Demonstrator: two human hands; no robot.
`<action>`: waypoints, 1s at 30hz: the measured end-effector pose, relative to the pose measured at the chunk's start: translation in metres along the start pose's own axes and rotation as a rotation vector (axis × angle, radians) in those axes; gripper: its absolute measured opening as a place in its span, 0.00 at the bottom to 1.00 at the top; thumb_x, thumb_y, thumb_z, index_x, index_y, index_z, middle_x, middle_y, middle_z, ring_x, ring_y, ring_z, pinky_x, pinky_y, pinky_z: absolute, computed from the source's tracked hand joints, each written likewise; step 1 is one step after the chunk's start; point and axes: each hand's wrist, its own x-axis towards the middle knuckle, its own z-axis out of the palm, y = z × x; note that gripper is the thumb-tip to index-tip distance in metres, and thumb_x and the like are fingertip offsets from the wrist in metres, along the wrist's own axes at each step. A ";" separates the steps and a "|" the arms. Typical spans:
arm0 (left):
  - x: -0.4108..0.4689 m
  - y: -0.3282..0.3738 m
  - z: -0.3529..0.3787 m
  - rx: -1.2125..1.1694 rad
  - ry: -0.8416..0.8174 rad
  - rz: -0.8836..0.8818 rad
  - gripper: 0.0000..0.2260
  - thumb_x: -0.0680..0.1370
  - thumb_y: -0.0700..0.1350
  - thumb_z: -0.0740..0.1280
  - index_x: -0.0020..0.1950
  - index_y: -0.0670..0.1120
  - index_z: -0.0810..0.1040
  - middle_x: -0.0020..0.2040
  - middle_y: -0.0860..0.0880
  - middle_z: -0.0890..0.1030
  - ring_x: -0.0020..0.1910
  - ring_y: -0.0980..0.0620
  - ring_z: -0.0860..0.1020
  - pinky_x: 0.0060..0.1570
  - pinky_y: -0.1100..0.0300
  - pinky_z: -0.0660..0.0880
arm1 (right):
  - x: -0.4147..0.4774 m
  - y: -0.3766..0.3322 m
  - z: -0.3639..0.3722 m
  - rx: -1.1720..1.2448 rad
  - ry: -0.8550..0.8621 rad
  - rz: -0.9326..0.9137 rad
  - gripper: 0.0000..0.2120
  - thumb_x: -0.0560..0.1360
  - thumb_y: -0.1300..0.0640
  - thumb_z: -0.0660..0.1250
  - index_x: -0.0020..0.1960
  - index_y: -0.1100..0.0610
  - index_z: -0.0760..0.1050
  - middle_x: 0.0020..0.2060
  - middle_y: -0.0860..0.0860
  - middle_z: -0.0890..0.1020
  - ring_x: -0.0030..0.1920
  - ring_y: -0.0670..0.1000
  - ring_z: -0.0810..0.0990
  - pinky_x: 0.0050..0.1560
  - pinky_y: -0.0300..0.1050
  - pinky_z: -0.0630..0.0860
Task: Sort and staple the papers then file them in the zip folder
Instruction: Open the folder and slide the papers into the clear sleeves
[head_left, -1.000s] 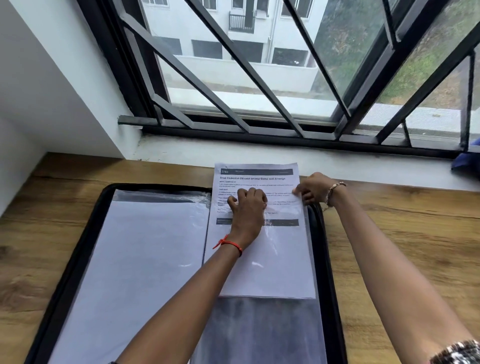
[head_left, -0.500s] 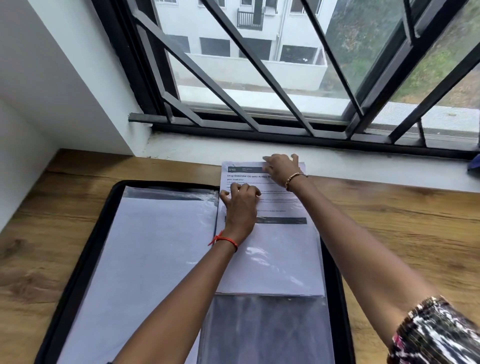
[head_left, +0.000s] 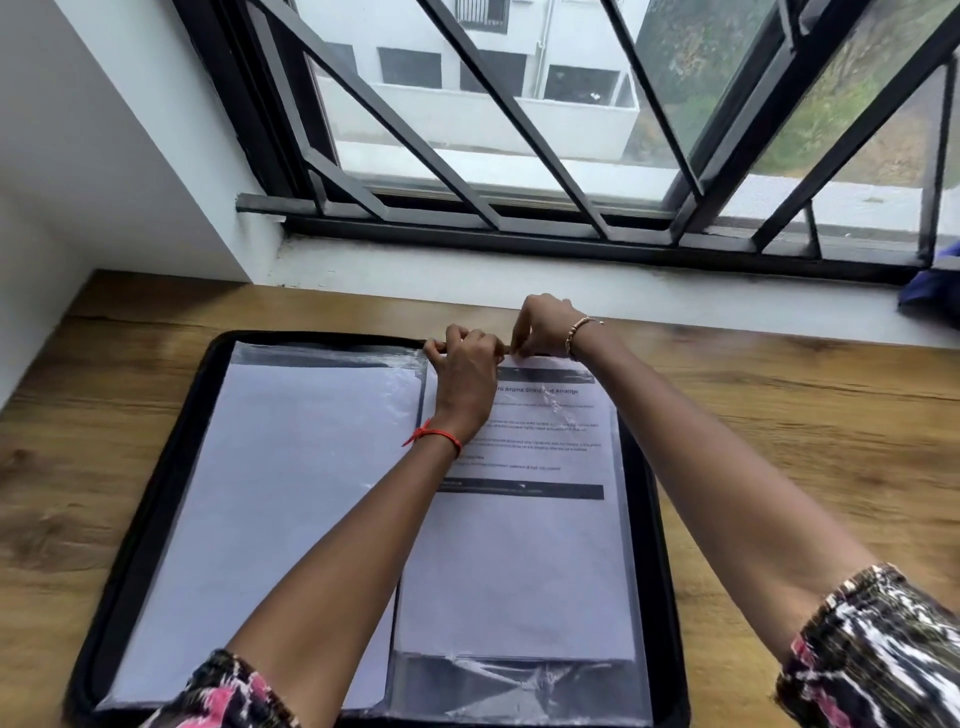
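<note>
Zip folder: The black zip folder (head_left: 179, 452) lies wide open and flat in the middle of the wooden tabletop (head_left: 805, 426). Its far edge is close to the tabletop's back edge, under the window (head_left: 519, 156).
Printed paper: The printed paper (head_left: 530, 561) is on the right half of the folder, inside a clear sleeve (head_left: 519, 686). It has dark bars and small words on it. Its top edge is near the folder's far edge.
Blank paper: A blank paper (head_left: 291, 493) lies on the left half of the folder, under shiny plastic too.
Left hand: The left hand (head_left: 465, 374) is at the top edge of the clear sleeve, near the fold in the middle. Its fingers are curled and hold that edge. A red thread (head_left: 431, 439) is tied on the wrist.
Right hand: The right hand (head_left: 540, 325) is just beside the left hand, touching it. Its fingertips are pressed together and pinch the same top edge. It is a bit blurry there. A bead bracelet (head_left: 579, 332) is on the wrist.
Blue thing: A blue thing (head_left: 930, 299) sits by the tabletop's back right corner. I cannot tell what it is.
</note>
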 end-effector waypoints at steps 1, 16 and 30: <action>-0.001 0.000 0.000 0.005 0.003 0.001 0.09 0.78 0.38 0.61 0.51 0.48 0.80 0.52 0.50 0.80 0.57 0.46 0.68 0.51 0.52 0.54 | -0.003 -0.001 0.001 -0.006 -0.012 0.002 0.10 0.70 0.62 0.71 0.50 0.58 0.82 0.47 0.55 0.84 0.51 0.53 0.78 0.54 0.46 0.69; -0.017 0.004 -0.010 -0.014 -0.030 0.037 0.13 0.79 0.43 0.61 0.63 0.45 0.73 0.63 0.47 0.73 0.63 0.45 0.67 0.58 0.52 0.60 | -0.025 0.000 0.002 0.129 -0.227 0.071 0.17 0.69 0.64 0.70 0.58 0.60 0.77 0.48 0.54 0.79 0.50 0.52 0.73 0.42 0.37 0.69; -0.160 -0.001 -0.008 0.103 -0.311 0.071 0.36 0.74 0.66 0.41 0.77 0.47 0.46 0.77 0.45 0.41 0.76 0.46 0.39 0.71 0.47 0.36 | -0.157 -0.001 0.120 0.214 0.337 0.316 0.24 0.76 0.53 0.62 0.70 0.60 0.63 0.68 0.60 0.63 0.69 0.59 0.60 0.68 0.53 0.59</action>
